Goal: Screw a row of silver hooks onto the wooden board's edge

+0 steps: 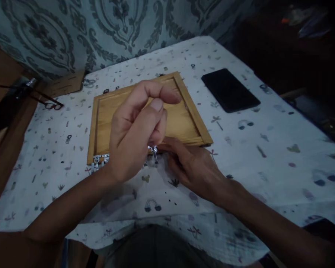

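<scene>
A wooden frame (194,117) with a yellowish-brown panel lies on the table. Small silvery metal clips (106,158) sit along its near edge, and another metal clip (154,152) juts from that edge between my hands. Raised over the panel, my left hand (139,130) is closed, with curled fingers and the thumb against them; anything inside is hidden. My right hand (195,167) is at the frame's near edge, right of the middle, its fingers closed around the edge beside the clip. Its fingertips are partly hidden.
To the right of the frame lies a black tablet-like slab (230,90). Eyeglasses (53,106) rest at the left edge, near a piece of cardboard (65,83). A white patterned cloth (268,149) covers the table, and a patterned curtain (114,29) hangs behind.
</scene>
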Demonstrator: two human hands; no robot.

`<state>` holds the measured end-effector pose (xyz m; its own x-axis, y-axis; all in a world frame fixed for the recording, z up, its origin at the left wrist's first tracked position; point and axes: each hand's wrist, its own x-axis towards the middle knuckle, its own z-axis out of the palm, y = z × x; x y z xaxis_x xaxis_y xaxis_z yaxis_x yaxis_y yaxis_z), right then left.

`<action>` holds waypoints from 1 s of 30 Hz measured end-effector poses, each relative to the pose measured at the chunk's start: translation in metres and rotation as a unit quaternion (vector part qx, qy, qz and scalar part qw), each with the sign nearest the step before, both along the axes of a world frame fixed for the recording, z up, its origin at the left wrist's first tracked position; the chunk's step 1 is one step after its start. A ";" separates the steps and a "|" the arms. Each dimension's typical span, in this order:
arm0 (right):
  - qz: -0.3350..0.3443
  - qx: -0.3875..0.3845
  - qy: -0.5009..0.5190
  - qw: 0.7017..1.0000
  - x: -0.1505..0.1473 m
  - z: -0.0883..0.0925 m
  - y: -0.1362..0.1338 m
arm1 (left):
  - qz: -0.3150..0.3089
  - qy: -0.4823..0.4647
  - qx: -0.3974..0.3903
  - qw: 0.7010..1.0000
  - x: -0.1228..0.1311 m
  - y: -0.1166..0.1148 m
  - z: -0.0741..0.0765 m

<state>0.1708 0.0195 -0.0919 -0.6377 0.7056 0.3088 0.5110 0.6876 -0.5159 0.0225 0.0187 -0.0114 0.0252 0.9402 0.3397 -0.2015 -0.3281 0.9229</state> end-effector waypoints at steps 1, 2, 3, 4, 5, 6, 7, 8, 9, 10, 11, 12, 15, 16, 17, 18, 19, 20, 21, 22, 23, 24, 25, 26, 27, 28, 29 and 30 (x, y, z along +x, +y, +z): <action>0.000 0.003 -0.003 1.000 0.001 0.000 0.000 | 0.001 0.006 0.001 1.000 0.001 0.000 0.000; 0.000 0.005 -0.005 1.000 0.002 0.000 0.000 | 0.002 0.012 -0.002 1.000 0.002 0.000 0.001; -0.001 0.006 -0.008 1.000 0.002 0.000 0.000 | 0.000 0.017 -0.005 1.000 0.003 0.000 0.001; 0.000 0.008 -0.009 1.000 0.003 0.000 0.001 | 0.000 0.021 -0.011 1.000 0.004 0.001 0.002; 0.001 0.009 -0.009 1.000 0.003 -0.001 0.001 | 0.000 0.023 -0.018 1.000 0.004 0.002 0.003; 0.000 0.012 -0.007 1.000 0.003 -0.001 0.001 | 0.000 0.024 -0.025 0.999 0.004 0.004 0.004; -0.001 0.016 -0.005 1.000 0.002 -0.002 0.001 | -0.001 0.024 -0.033 0.999 0.004 0.005 0.006; -0.001 0.022 -0.002 1.000 0.002 -0.002 0.001 | -0.006 0.025 -0.039 0.999 0.004 0.006 0.007; -0.002 0.028 -0.001 1.000 0.002 -0.002 0.001 | -0.012 0.028 -0.046 0.998 0.003 0.007 0.008; -0.003 0.033 -0.001 0.999 0.002 -0.003 0.001 | -0.020 0.032 -0.052 0.998 0.003 0.008 0.009; -0.005 0.037 -0.001 0.999 0.002 -0.003 0.001 | -0.029 0.035 -0.055 0.997 0.002 0.009 0.010; -0.005 0.040 0.000 0.999 0.002 -0.003 0.000 | -0.037 0.037 -0.060 0.997 0.002 0.009 0.010; 0.000 0.041 0.006 0.999 0.003 -0.003 -0.001 | -0.059 0.041 -0.054 0.996 0.001 0.006 0.009; 0.003 0.043 0.009 0.999 0.003 -0.003 -0.001 | -0.067 0.044 -0.045 0.996 0.002 0.005 0.008; 0.007 0.044 0.012 0.999 0.004 -0.003 -0.001 | -0.073 0.047 -0.034 0.996 0.002 0.003 0.007; 0.007 0.045 0.014 0.999 0.004 -0.003 -0.001 | -0.077 0.048 -0.017 0.996 0.003 0.001 0.007; 0.006 0.047 0.015 0.999 0.004 -0.003 -0.001 | -0.072 0.044 -0.001 0.996 0.004 0.000 0.008; 0.004 0.049 0.016 0.999 0.004 -0.003 -0.001 | -0.055 0.035 0.011 0.998 0.005 -0.002 0.009; 0.003 0.050 0.015 0.999 0.004 -0.003 -0.001 | -0.029 0.023 0.021 0.999 0.007 -0.004 0.012; 0.002 0.048 0.013 0.999 0.004 -0.003 -0.001 | 0.003 0.011 0.022 1.000 0.008 -0.005 0.014; 0.003 0.045 0.010 0.999 0.004 -0.003 -0.001 | 0.035 0.001 0.022 0.999 0.010 -0.006 0.017; 0.003 0.042 0.008 0.999 0.004 -0.002 -0.002 | 0.060 -0.001 0.020 0.998 0.012 -0.006 0.019; 0.005 0.040 0.007 0.999 0.004 -0.002 -0.002 | 0.077 0.002 0.021 0.997 0.013 -0.006 0.021; 0.005 0.038 0.005 0.999 0.005 -0.002 -0.002 | 0.088 0.007 0.025 0.996 0.014 -0.006 0.022; 0.005 0.038 0.002 0.999 0.005 -0.002 -0.002 | 0.095 0.013 0.028 0.995 0.014 -0.005 0.021; 0.003 0.040 -0.001 0.999 0.005 -0.002 -0.002 | 0.103 0.015 0.028 0.994 0.014 -0.005 0.019; 0.002 0.042 -0.004 0.999 0.005 -0.002 -0.002 | 0.108 0.017 0.025 0.994 0.014 -0.004 0.017; 0.001 0.044 -0.006 0.999 0.004 -0.002 -0.002 | 0.109 0.017 0.019 0.994 0.013 -0.003 0.014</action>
